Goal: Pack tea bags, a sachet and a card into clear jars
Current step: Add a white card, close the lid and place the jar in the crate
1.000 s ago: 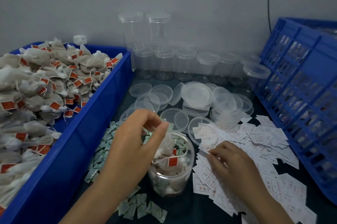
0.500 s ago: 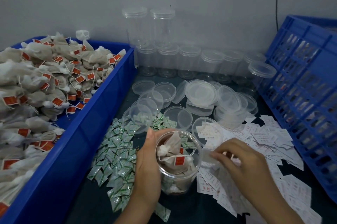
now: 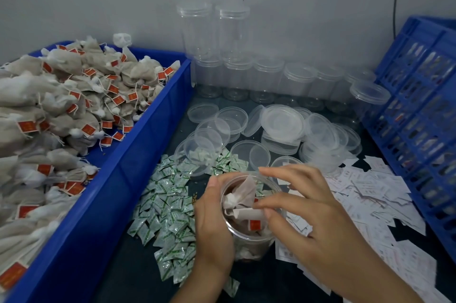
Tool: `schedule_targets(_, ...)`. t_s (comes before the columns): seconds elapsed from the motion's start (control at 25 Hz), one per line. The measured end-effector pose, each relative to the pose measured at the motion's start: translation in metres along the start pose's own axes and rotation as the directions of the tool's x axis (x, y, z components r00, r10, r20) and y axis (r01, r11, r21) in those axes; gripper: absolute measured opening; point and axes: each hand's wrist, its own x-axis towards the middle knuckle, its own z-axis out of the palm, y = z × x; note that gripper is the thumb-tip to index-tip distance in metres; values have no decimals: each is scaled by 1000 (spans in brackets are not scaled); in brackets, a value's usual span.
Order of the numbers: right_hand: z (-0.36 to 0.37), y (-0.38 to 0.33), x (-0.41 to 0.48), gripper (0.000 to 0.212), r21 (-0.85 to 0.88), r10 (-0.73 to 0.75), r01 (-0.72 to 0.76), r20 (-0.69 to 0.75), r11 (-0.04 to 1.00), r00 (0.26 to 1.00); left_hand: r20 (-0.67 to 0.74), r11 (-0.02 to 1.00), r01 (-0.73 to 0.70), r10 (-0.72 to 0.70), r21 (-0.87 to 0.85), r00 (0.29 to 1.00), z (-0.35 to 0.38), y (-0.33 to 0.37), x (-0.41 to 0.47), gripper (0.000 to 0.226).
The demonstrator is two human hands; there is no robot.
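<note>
Head view, packing station: a clear jar stands upright on the dark table at lower centre, lidless, with tea bags filling it and one rising past the rim. The left hand grips the jar's left wall, its fingers curled round the side and the thumb lying along the rim. The right hand reaches over the mouth from the right; its thumb and a bent finger pinch a rolled white card lying across the tea bags, while the other fingers stay spread and straight above the far rim. Green-and-white sachets lie heaped just left of the jar, loose white cards just right. Beyond are scattered clear lids and a row of lidded empty jars against the wall. A blue bin heaped with red-tagged tea bags flanks the left, a blue crate the right.
</note>
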Motion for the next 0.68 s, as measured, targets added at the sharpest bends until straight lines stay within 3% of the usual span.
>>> schedule_targets(0.16,-5,6,0,55,-5,114,-115,175,993,978,14,1000,6,-6,-15,1000,-1,-1,2,52)
schedule_targets(0.24,-8,3,1,61,33,146,-154,173,988,974,0,999,44,-44,-1,999,-1,-5,0,58)
schedule_targets(0.4,-26,-9,5,48,147,192,-203,87,968,978,-36,998,61,-62,-24,997,1,2,-1,58)
schedule_targets(0.48,-40,-17,6,54,107,181,-194,125,975,976,-32,999,51,-52,-17,998,6,9,-1,58)
schedule_targets(0.6,-57,-31,5,86,-83,168,-154,207,985,964,34,986,-136,134,96,990,23,26,-4,50)
schedule_targets(0.68,-70,-37,2,91,-199,68,-35,164,979,984,123,957,-253,236,143,964,41,45,-3,48)
